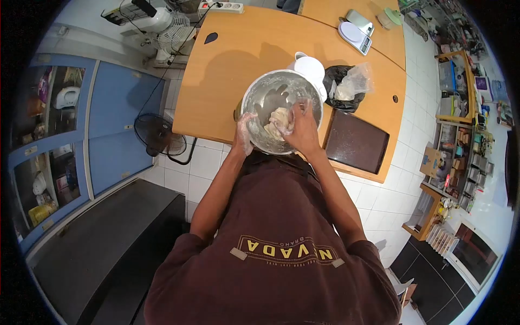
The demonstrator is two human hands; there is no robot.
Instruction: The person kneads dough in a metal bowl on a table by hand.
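A metal mixing bowl (253, 111), dusted with flour inside, is at the table's front edge, close to my body. In it lies a rough lump of pale dough (278, 120). My left hand (245, 134), white with flour, grips the bowl's left side at the rim. Reaching over the right rim, my right hand (301, 129) has its floury fingers curled against the dough; the palm side is hidden.
Behind the bowl stands a white lidded container (310, 67). A black plastic bag (340, 75) with a clear bag sits to its right. Further back is a kitchen scale (355, 37). A dark tray (357, 142) is set right of the bowl. A black fan (153, 134) stands left of the table.
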